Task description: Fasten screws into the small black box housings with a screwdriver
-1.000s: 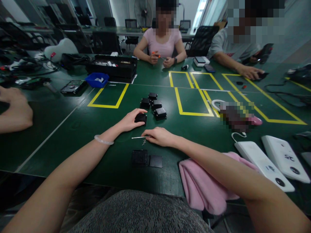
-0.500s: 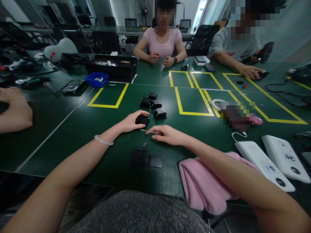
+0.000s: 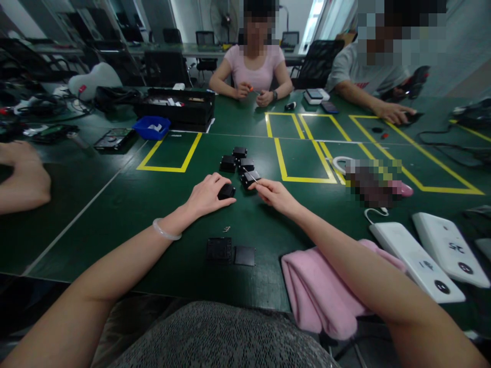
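Observation:
My left hand [image 3: 207, 194] is closed round a small black box [image 3: 226, 191] on the green table [image 3: 115, 204]. My right hand [image 3: 274, 194] pinches a thin metal tool [image 3: 251, 176], its tip over another black box [image 3: 251, 179] in a cluster of several black boxes [image 3: 238, 161]. A few tiny screws [image 3: 227, 229] lie near my left wrist. In front of me lie an opened black case [image 3: 219, 250] and a flat black lid [image 3: 244, 255].
A pink cloth [image 3: 318, 286] lies at the near edge on the right, beside two white devices [image 3: 429, 260]. Yellow taped rectangles [image 3: 303, 158] mark the table. A black crate [image 3: 176, 107] and blue bin [image 3: 151, 127] stand far left. Two people sit opposite; another person's hand [image 3: 23, 174] rests at left.
My right hand picked the thin tool off the table and carried it forward to the cluster of boxes. My left hand stayed on its box.

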`<state>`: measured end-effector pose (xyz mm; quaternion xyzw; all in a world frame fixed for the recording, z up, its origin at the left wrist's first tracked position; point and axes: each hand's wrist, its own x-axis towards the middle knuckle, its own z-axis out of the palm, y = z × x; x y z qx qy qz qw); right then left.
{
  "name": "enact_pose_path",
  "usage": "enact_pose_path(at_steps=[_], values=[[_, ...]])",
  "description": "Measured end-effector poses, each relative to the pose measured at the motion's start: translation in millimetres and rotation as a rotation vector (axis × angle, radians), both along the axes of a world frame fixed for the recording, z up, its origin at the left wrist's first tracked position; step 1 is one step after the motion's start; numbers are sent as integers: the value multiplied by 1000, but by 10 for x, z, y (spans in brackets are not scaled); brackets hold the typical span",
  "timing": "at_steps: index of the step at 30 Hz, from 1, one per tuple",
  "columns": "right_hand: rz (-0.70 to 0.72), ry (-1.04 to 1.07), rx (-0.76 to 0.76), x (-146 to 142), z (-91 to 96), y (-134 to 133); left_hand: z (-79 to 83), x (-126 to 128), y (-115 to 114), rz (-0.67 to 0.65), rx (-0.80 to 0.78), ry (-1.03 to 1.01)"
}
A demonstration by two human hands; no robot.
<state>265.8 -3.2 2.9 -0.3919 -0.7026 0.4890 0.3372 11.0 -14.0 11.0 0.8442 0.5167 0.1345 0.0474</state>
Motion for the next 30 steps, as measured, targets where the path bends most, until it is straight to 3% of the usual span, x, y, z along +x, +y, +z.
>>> enact_pose_path(at_steps=[10, 16, 25, 30], values=[[-27, 3, -33, 10, -38, -24, -61, -84, 58, -147, -76, -138], [-49, -38, 58, 23, -4, -21, -82, -116, 101, -165, -106, -247], [-156, -26, 131, 103, 73, -19, -15, -57, 54, 48, -71, -60], [-180, -4, 143, 77, 73, -28, 1, 3, -8, 72, -71, -44]])
